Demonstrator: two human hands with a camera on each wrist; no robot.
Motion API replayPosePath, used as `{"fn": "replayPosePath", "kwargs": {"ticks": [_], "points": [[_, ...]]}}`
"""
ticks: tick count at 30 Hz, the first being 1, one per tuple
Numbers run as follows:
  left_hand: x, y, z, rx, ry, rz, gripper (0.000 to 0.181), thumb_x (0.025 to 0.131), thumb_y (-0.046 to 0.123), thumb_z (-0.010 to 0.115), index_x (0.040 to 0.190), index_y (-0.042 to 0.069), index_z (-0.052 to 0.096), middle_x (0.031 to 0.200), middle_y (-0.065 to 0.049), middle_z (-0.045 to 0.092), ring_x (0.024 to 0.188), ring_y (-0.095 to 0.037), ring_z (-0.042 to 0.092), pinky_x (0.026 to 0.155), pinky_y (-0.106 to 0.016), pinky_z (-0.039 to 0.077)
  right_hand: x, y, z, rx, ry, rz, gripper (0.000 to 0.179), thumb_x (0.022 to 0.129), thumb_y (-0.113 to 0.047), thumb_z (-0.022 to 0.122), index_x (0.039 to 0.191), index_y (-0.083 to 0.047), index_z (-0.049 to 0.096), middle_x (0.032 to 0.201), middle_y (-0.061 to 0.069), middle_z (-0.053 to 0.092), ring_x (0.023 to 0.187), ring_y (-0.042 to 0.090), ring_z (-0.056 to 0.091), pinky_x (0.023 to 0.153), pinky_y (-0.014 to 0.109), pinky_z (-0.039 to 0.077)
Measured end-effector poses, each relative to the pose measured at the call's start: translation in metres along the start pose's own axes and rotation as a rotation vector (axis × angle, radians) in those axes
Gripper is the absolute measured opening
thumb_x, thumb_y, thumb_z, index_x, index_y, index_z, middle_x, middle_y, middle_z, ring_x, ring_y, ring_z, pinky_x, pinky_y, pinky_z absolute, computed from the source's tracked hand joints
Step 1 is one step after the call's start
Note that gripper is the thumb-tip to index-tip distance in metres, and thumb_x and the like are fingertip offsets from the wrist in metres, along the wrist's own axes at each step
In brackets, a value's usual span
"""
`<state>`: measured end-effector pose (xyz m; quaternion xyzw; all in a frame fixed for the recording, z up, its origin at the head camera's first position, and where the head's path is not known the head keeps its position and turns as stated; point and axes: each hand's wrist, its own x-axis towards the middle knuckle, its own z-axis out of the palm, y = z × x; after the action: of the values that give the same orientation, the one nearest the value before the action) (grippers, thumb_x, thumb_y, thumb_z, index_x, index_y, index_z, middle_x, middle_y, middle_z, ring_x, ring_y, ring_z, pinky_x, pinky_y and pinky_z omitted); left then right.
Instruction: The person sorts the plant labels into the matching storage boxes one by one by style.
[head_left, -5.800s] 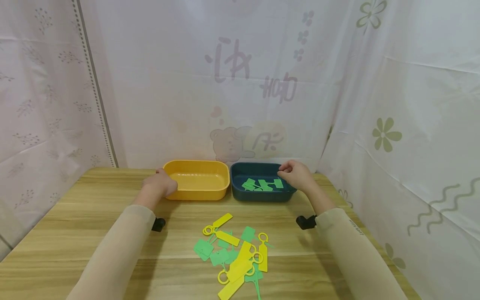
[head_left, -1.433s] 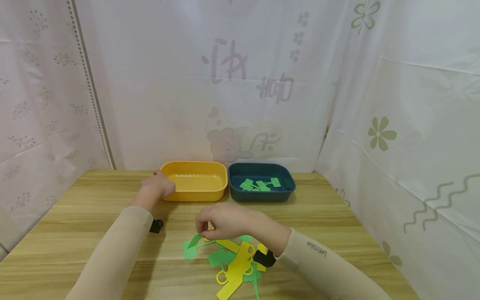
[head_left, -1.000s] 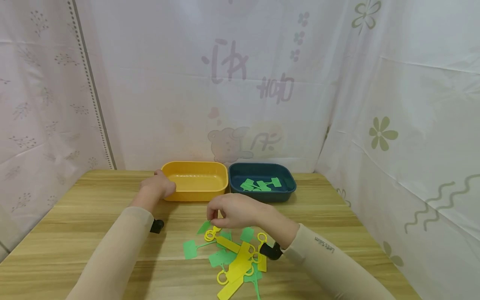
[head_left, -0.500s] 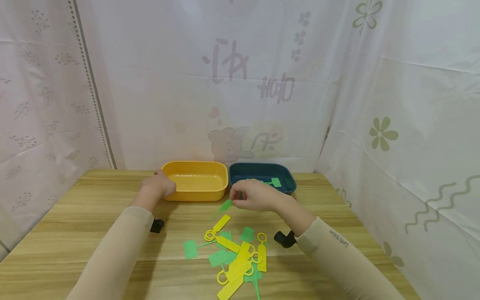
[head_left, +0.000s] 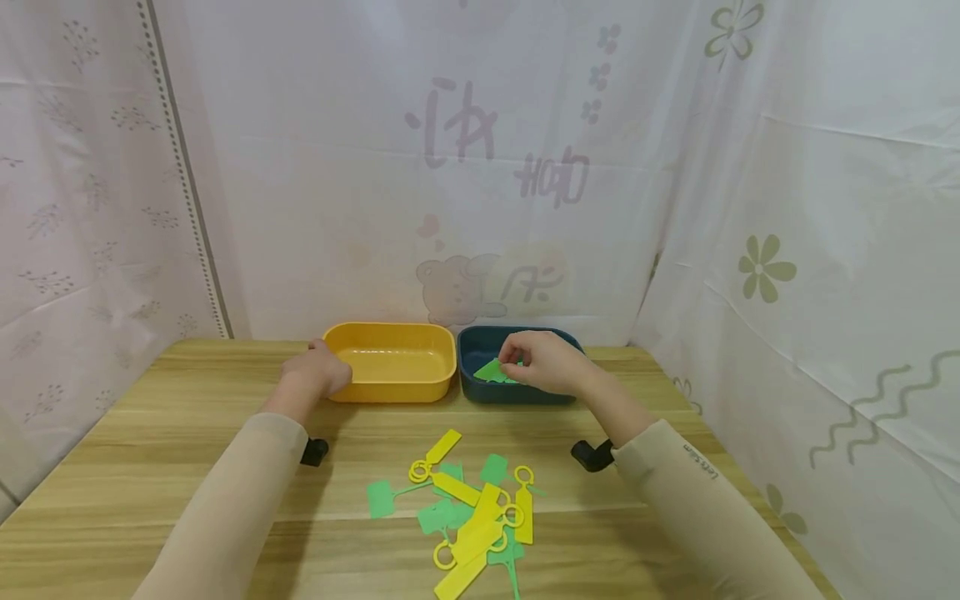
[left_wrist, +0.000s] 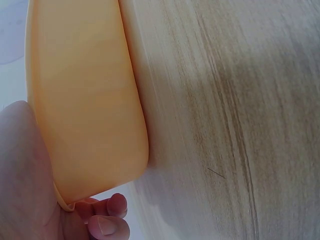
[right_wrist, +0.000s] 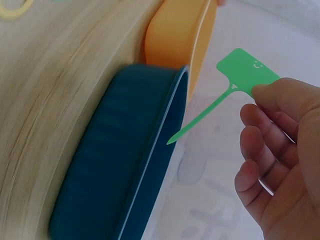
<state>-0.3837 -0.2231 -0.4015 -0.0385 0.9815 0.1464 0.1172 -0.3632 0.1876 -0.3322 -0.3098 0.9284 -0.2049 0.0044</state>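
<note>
Green tag, flat, a stem running to a point: pinched by one corner between thumb and finger of the right hand, other fingers loosely bent. It is held at the mouth of the blue bin, stem slanting down toward the opening. I read it as not yet let go.

Progress, my judgement: green tags being gathered into the blue bin, partly done. Some lie inside; the hand hides how many. Left on the table: a loose heap of more green tags, overlapped by yellow tags with ring ends. Every yellow one I can see lies in that heap, so that colour looks untouched.

Beside the blue bin, the orange bin, its end gripped by the left hand.

Across feeds: right wrist gives me the tag's outline and small smiling mark; from the head it merges with the greens behind. Left wrist alone shows fingertips past the orange bin's corner. Only the head view gives me the whole heap.
</note>
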Motion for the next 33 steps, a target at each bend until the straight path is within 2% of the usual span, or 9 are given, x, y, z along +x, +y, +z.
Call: {"fn": "replayPosePath", "kwargs": {"ticks": [6, 12, 15, 25, 33], "points": [[-0.001, 0.0, 0.0, 0.008, 0.005, -0.005, 0.089, 0.102, 0.031, 0.032, 0.161, -0.027, -0.002, 0.15, -0.045, 0.055, 0.124, -0.054, 0.064, 0.114, -0.067, 0.047, 0.003, 0.021, -0.004, -0.005, 0.067, 0.031, 0.009, 0.104, -0.022, 0.075, 0.109, -0.016, 0.077, 0.103, 0.0, 0.077, 0.084, 0.014, 0.066, 0.081, 0.037, 0.058], [0.0, 0.0, 0.0, 0.005, 0.015, -0.007, 0.089, 0.102, 0.031, 0.032, 0.161, -0.027, -0.001, 0.152, -0.045, 0.053, 0.132, -0.06, 0.059, 0.117, -0.071, 0.043, 0.003, 0.041, -0.008, -0.019, 0.105, 0.102, 0.013, 0.104, -0.022, 0.072, 0.11, -0.012, 0.076, 0.103, 0.004, 0.077, 0.09, 0.018, 0.068, 0.088, 0.043, 0.059], [0.001, -0.001, 0.001, 0.007, 0.02, -0.002, 0.09, 0.102, 0.031, 0.032, 0.161, -0.027, -0.001, 0.153, -0.046, 0.052, 0.134, -0.062, 0.058, 0.117, -0.071, 0.043, 0.002, 0.051, -0.009, -0.038, 0.112, 0.13, 0.014, 0.104, -0.023, 0.071, 0.11, -0.011, 0.076, 0.104, 0.005, 0.077, 0.093, 0.02, 0.069, 0.089, 0.045, 0.059], [-0.002, 0.0, 0.001, 0.005, 0.018, 0.004, 0.089, 0.103, 0.031, 0.033, 0.161, -0.027, -0.001, 0.148, -0.045, 0.056, 0.127, -0.058, 0.062, 0.115, -0.07, 0.045, -0.004, 0.078, -0.011, -0.065, 0.124, 0.207, 0.016, 0.106, -0.023, 0.071, 0.112, -0.009, 0.075, 0.106, 0.008, 0.078, 0.097, 0.025, 0.07, 0.092, 0.049, 0.059], [0.0, 0.0, 0.002, 0.01, 0.016, -0.002, 0.089, 0.103, 0.031, 0.032, 0.162, -0.027, -0.001, 0.148, -0.044, 0.058, 0.128, -0.057, 0.063, 0.115, -0.069, 0.045, -0.01, 0.084, -0.011, -0.062, 0.115, 0.237, 0.018, 0.107, -0.023, 0.07, 0.115, -0.008, 0.075, 0.107, 0.01, 0.078, 0.099, 0.027, 0.071, 0.094, 0.051, 0.059]]}}
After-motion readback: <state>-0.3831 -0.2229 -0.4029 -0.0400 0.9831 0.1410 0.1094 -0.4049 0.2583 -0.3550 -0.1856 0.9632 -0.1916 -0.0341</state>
